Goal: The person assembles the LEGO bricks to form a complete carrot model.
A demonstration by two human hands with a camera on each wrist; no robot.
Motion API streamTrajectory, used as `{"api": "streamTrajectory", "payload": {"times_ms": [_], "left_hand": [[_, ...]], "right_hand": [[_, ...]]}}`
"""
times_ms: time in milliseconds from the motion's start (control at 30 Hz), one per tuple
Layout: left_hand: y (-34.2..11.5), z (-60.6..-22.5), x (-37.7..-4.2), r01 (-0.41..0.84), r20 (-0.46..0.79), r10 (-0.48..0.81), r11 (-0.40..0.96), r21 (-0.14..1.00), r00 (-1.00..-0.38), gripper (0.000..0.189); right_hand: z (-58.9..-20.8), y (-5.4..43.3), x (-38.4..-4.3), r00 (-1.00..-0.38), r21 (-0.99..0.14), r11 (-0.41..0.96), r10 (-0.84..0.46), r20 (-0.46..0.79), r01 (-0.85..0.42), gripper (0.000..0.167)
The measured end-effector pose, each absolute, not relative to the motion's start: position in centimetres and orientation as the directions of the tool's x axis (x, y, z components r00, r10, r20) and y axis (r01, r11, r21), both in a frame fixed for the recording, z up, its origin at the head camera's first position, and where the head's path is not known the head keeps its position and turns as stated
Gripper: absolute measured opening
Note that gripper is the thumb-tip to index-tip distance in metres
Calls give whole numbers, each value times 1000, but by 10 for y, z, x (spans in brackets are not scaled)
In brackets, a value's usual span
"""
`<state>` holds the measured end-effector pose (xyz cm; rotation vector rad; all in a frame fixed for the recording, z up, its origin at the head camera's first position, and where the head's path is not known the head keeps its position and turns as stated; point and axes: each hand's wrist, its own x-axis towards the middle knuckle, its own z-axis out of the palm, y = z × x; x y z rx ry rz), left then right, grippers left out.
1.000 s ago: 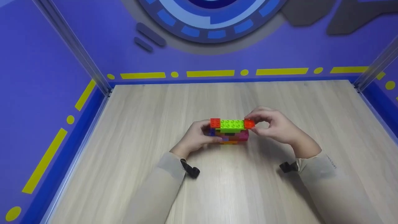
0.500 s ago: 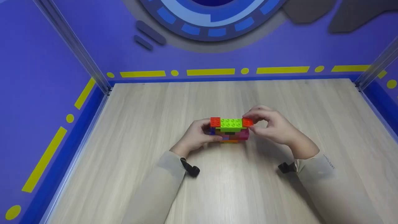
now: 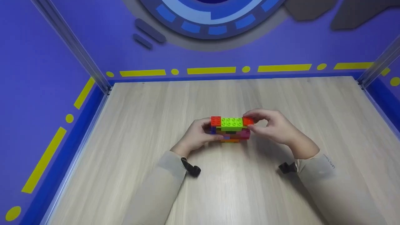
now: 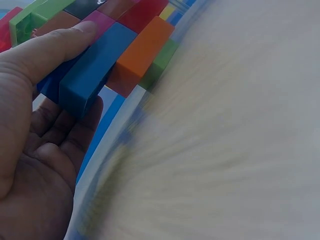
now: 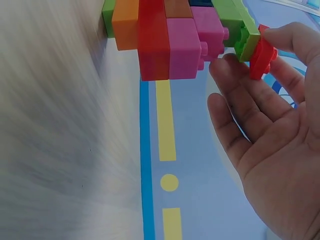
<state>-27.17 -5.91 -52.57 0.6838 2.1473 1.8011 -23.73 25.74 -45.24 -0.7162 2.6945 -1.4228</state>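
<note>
A block structure of many colours stands on the wooden table (image 3: 225, 187), with a lime-green brick (image 3: 232, 124) across its top. At the left end of that brick sits one red brick (image 3: 215, 121). My left hand (image 3: 197, 134) grips the structure's left side, its thumb lying across the near face by a blue brick (image 4: 97, 67). With thumb and fingertips, my right hand (image 3: 275, 126) pinches a small red brick (image 5: 261, 57) at the green brick's right end. In the right wrist view, pink bricks (image 5: 185, 50) project below it. Whether that red brick is fully pressed down I cannot tell.
Blue-purple panels with yellow dashes wall the table: a back wall (image 3: 212, 56) and a left wall (image 3: 37, 103). A metal post (image 3: 72, 43) marks their corner. Black wrist-camera mounts (image 3: 194, 170) hang at both cuffs, close above the table.
My right hand has brought the small red brick leftward, closing in against the green brick's right end. The left hand keeps its grip on the structure. The head view has tilted slightly.
</note>
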Motion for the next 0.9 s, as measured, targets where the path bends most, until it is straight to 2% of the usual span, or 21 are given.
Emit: {"api": "streamTrajectory", "payload": {"times_ms": [367, 900], "left_hand": [[-59, -525, -271, 179, 86, 499, 140, 974, -862, 55], [-59, -524, -270, 183, 79, 494, 166, 969, -866, 57]], "right_hand": [[-452, 248, -235, -933, -798, 508, -311, 181, -325, 27], [-456, 244, -235, -947, -808, 515, -281, 157, -287, 31]]}}
